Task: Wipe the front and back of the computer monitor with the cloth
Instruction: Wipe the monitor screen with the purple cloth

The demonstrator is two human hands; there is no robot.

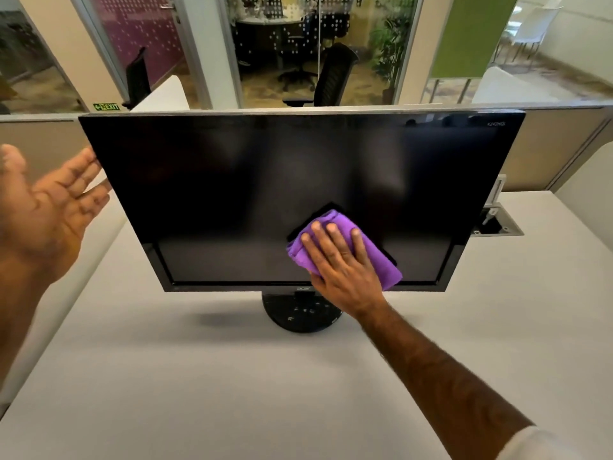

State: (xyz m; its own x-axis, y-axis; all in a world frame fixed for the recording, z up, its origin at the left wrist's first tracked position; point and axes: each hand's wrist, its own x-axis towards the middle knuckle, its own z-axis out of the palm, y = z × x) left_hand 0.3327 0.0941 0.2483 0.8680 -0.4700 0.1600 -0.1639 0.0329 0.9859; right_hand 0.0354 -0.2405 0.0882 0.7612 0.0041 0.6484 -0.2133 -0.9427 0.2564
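Left hand [53, 200] (fingers spread) at monitor [232, 180] edge; flat right hand [341, 263] presses cloth [386, 265].

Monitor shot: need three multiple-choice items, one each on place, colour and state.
1. Where is the cloth on the monitor?
A. top left corner
B. lower part of the screen
C. on the back

2. What colour is the cloth?
A. green
B. purple
C. white

3. The left hand is:
A. gripping the cloth
B. a fist
C. open, fingers straight

Answers:
1. B: the right hand presses it low on the screen, just right of centre.
2. B: it is plainly purple.
3. C: its palm shows by the monitor's left edge, holding nothing.
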